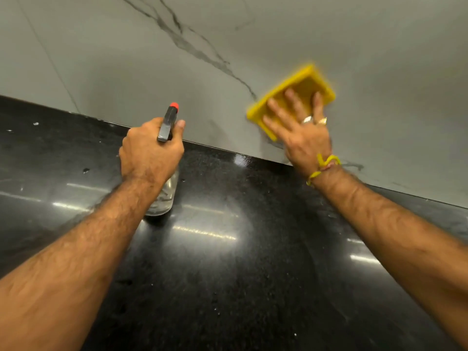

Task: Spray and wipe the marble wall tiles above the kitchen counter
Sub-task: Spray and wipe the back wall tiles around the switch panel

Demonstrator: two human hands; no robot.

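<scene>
Marble wall tiles (pixel 278 34) fill the upper half of the view, pale grey with a dark vein running from 12 o'clock down toward the centre; a thin grout line crosses the tiles at 10 o'clock. The black polished counter (pixel 228 262) fills the lower half and meets the wall along a slanted edge running from 9 o'clock to 3 o'clock; it shows streaks of reflected light and scattered pale specks. Both bare forearms reach in from 7 o'clock and 4 o'clock. The right hand (pixel 301 127), at 2 o'clock from centre, lies flat with fingers straight and spread, pressing a yellow sponge (pixel 304 84) against the wall just above the counter edge; the sponge is blurred, and its lower part is covered by the fingers. Two rings (pixel 314 120) sit on that hand and a yellow thread band (pixel 326 163) circles the wrist. The left hand (pixel 149 150), at 10 o'clock from centre, is curled round the neck of a clear spray bottle (pixel 164 196) standing on the counter, well apart from the sponge; its grey trigger head with red nozzle (pixel 174 105) points toward the wall. The hand hides the bottle's upper body. A small dark mark (pixel 86 170) lies on the counter at 9 o'clock.
</scene>
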